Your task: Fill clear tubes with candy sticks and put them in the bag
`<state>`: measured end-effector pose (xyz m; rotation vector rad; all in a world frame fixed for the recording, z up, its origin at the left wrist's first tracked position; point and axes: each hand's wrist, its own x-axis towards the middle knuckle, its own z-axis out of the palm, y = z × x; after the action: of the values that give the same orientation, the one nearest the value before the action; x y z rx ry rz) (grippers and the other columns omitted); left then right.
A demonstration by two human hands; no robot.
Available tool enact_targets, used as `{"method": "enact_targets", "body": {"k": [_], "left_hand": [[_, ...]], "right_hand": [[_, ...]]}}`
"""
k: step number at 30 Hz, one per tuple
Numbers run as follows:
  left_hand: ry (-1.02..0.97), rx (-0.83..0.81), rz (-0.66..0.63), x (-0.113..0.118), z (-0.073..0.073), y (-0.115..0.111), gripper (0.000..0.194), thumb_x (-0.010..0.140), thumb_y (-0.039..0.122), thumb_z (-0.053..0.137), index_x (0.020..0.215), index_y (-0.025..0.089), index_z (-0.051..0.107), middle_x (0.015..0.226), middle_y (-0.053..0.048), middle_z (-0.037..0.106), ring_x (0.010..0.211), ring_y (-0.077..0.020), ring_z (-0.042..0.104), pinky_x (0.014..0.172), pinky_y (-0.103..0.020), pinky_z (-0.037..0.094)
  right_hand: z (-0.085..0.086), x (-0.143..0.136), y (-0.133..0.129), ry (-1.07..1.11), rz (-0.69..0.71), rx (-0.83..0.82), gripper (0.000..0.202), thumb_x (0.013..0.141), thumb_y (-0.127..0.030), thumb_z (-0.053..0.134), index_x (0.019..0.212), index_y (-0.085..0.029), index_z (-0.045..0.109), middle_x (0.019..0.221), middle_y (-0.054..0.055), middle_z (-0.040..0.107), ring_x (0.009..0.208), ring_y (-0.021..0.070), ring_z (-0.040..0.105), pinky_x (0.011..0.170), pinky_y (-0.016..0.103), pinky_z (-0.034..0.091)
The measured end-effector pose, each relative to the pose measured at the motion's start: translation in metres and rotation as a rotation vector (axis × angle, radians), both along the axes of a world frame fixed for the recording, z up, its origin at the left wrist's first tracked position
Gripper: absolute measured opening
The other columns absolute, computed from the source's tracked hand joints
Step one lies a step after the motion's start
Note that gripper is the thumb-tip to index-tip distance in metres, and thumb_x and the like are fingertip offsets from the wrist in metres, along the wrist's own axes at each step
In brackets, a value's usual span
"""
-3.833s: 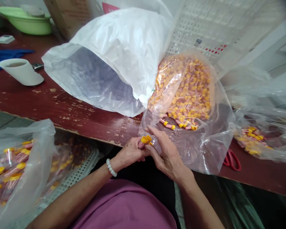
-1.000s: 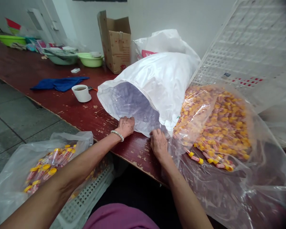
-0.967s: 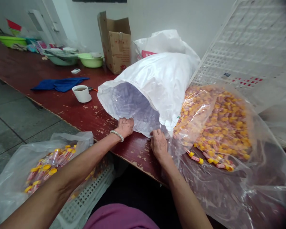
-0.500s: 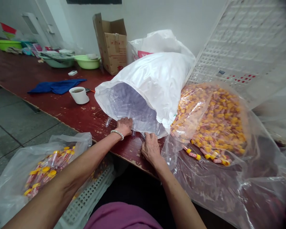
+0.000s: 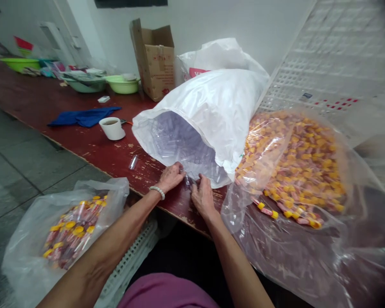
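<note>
A large white sack (image 5: 211, 102) lies on the red table with its mouth toward me, showing many clear tubes (image 5: 176, 137) inside. At the lower lip of the mouth, my left hand (image 5: 171, 177), with a bead bracelet on the wrist, has its fingers bent against clear tubes (image 5: 188, 182). My right hand (image 5: 202, 194) is closed at the other side of these tubes, fingertips on them. Exactly how many tubes are between the hands is hard to make out. One loose clear tube (image 5: 133, 162) lies on the table to the left.
On the right, a clear bag (image 5: 308, 162) holds yellow-capped tubes, before a leaning white crate (image 5: 327, 64). Lower left is another bag (image 5: 25, 252) of capped tubes. A cup (image 5: 114, 130), blue cloth (image 5: 83, 116), bowls (image 5: 123, 85) and cardboard box (image 5: 160, 68) stand on the red table (image 5: 93, 145).
My left hand has moved right, closer to my right hand, and tubes now lie between their fingertips. The loose tube on the left now lies away from the sack's lip. The view has shifted slightly.
</note>
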<state>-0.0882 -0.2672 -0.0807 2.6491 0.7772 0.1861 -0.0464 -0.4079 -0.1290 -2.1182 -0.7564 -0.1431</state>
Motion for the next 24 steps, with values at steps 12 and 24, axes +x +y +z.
{"method": "enact_targets", "body": {"k": [12, 24], "left_hand": [[0.015, -0.045, 0.001, -0.007, -0.002, -0.001, 0.027, 0.078, 0.043, 0.053, 0.088, 0.020, 0.066, 0.086, -0.009, 0.071, 0.089, -0.0239, 0.065, 0.074, -0.029, 0.046], [-0.149, 0.222, 0.666, -0.103, 0.058, 0.144, 0.029, 0.079, 0.033, 0.049, 0.099, 0.015, 0.061, 0.104, -0.018, 0.066, 0.100, -0.0317, 0.061, 0.080, -0.040, 0.047]], "right_hand": [[0.010, -0.004, 0.002, 0.001, -0.020, -0.150, 0.037, 0.082, -0.022, 0.042, 0.115, -0.008, 0.054, 0.105, 0.017, 0.061, 0.098, 0.0255, 0.058, 0.088, 0.040, 0.044], [0.004, 0.001, -0.001, -0.044, -0.041, -0.061, 0.041, 0.083, -0.028, 0.039, 0.119, -0.010, 0.050, 0.098, 0.014, 0.059, 0.090, 0.0247, 0.057, 0.082, 0.041, 0.046]]}}
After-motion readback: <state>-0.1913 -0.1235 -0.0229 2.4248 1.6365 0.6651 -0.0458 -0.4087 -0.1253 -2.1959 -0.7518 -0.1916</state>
